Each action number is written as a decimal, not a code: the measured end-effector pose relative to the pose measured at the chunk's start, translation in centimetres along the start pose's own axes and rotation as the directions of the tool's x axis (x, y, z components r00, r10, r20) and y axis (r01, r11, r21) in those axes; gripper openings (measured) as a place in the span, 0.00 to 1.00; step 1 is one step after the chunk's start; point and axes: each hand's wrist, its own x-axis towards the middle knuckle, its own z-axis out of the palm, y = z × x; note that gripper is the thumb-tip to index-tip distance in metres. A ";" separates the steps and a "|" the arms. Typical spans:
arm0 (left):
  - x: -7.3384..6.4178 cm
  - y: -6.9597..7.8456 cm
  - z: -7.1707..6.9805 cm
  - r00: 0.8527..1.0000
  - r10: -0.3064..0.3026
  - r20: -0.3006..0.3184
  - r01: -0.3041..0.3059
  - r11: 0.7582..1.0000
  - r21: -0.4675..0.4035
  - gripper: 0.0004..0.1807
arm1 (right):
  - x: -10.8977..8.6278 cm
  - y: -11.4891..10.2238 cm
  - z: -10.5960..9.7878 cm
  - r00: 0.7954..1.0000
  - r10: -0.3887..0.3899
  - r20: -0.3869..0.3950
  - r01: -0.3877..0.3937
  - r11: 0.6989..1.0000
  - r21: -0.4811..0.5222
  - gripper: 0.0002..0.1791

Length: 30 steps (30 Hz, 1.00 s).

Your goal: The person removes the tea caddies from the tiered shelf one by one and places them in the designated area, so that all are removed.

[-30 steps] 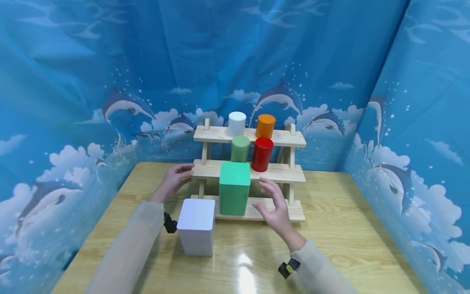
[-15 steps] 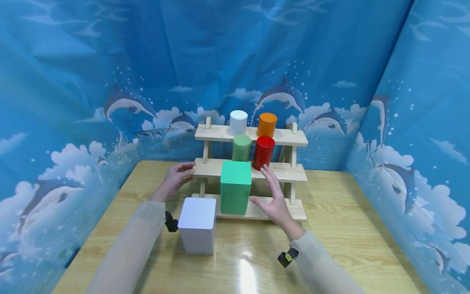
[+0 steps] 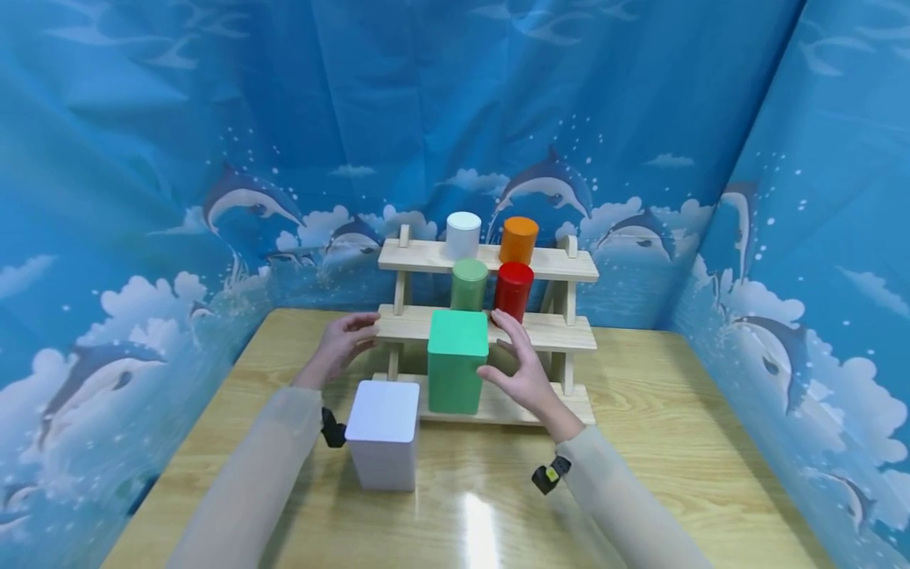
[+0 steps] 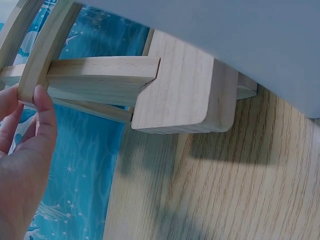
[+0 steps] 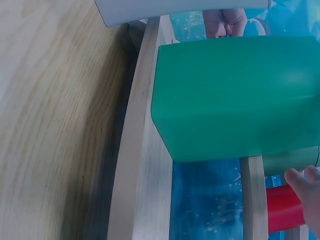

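Right hand [image 3: 524, 371] up at the rack [image 3: 570, 304] now, thumb and fingers spread well apart, nothing in its hold that I can see! The thumb is right by the side of the green box [image 3: 457, 371]; whether it touches, I can't tell, and the fingertips reach up just before the red can [image 3: 513, 288]. Across at the other end, the left hand [image 3: 340, 352] pinches the tip of the middle board [image 3: 405, 324]. Our green box stands upright on the lowest board [image 3: 512, 409], tall enough to hide the foot of the green can [image 3: 469, 286] behind it, while the white box [image 3: 384, 431] waits out front on the desk [image 3: 661, 442]. This looks like the reach, no grip made; my hunch is it's for the green box, though the red can is near enough to leave doubt. Next calls, I'd say, for lining thumb and fingers up on one of them and closing gently, without knocking the other.
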 end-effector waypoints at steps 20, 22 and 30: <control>-0.7 0.9 0.2 1.000 -0.020 0.013 0.021 1.000 -0.023 0.23 | 1.2 0.2 0.8 0.997 0.037 0.066 -0.041 0.998 0.058 0.38; -0.4 0.5 0.1 1.000 -0.022 0.002 0.022 1.000 -0.021 0.23 | 1.2 0.2 1.0 0.997 0.044 0.066 -0.047 0.997 0.057 0.38; 0.4 -0.4 -0.1 1.000 -0.015 -0.018 0.014 1.000 -0.013 0.23 | 1.3 0.7 1.3 0.998 0.037 0.057 -0.038 0.999 0.015 0.37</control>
